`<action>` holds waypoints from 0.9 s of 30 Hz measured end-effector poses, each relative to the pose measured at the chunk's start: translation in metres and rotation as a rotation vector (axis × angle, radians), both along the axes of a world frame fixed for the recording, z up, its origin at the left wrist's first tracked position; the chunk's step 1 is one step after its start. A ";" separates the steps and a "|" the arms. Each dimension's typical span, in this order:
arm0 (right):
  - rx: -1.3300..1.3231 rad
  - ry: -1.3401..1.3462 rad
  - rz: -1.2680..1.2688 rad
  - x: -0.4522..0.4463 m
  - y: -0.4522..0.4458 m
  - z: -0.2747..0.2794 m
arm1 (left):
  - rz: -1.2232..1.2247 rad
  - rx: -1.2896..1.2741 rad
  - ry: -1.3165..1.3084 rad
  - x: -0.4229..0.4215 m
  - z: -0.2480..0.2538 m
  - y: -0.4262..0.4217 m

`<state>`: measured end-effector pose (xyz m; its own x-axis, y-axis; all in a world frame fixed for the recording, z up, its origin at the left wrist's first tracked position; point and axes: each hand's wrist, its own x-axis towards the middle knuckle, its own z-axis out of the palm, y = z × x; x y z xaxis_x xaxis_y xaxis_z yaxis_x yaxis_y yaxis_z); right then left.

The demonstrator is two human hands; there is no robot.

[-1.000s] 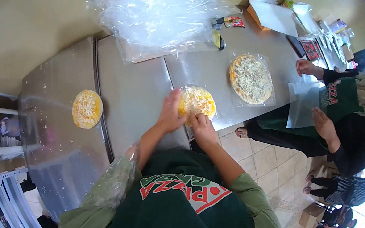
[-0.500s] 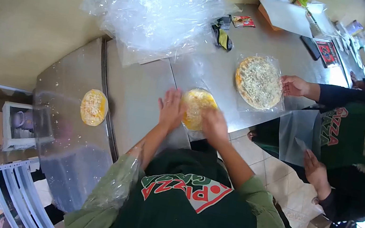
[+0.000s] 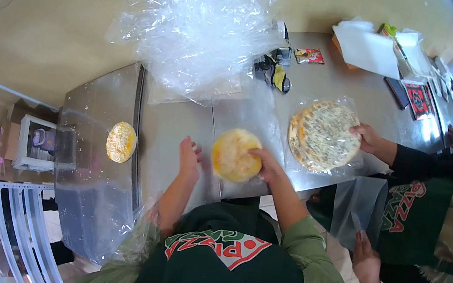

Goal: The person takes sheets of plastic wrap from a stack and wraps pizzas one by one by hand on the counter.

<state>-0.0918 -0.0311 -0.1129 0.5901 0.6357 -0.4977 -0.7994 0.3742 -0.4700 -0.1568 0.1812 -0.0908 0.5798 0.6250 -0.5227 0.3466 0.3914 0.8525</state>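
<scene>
My right hand [image 3: 271,167] grips the right edge of a small cheese-topped pizza [image 3: 231,157], thumb over its top. The pizza's surface is slightly blurred, and I cannot tell whether it is fully wrapped in plastic. My left hand [image 3: 190,156] is just left of it, not touching, fingers apart and loosely bent, holding nothing. Another small pizza [image 3: 121,141] with shredded topping lies farther left on the steel surface. To the right, a co-worker's hand [image 3: 370,139] holds the edge of a larger pizza [image 3: 325,134] in clear plastic.
A big heap of clear plastic bags [image 3: 197,24] sits at the back of the steel table [image 3: 173,124]. Near it lie a yellow-and-black item [image 3: 275,75] and a red packet [image 3: 309,56]. The co-worker's other hand [image 3: 366,261] holds a clear plastic bag [image 3: 353,212]. Papers [image 3: 365,48] are at back right.
My left hand has come away from the small pizza to the left. My right hand has closed on its right edge. The co-worker's hand has moved further over the larger pizza. The view has shifted.
</scene>
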 end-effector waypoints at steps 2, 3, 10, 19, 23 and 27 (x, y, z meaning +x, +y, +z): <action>0.081 0.029 -0.164 0.024 -0.018 0.019 | -0.173 -0.139 -0.116 0.004 0.033 0.022; 0.135 0.010 -0.271 0.041 -0.028 0.025 | -0.334 -0.245 -0.188 0.003 0.058 0.035; 0.015 -0.039 -0.764 0.221 -0.109 -0.059 | -0.642 -0.311 -0.559 -0.038 0.151 0.086; -0.649 -0.635 -0.890 0.118 -0.031 0.089 | -0.346 -0.383 -0.835 -0.029 0.160 0.122; -0.066 -1.171 0.460 -0.016 0.076 0.163 | -0.399 -0.479 -0.968 -0.021 0.152 0.133; 0.387 -1.321 0.780 -0.081 0.157 0.197 | -0.403 -0.553 -0.935 -0.014 0.155 0.129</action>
<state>-0.1723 0.1256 0.0840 -0.0608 0.9389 0.3387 0.0338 0.3411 -0.9394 -0.1709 0.3104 0.0638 0.9893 0.1274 0.0707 -0.1445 0.7952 0.5889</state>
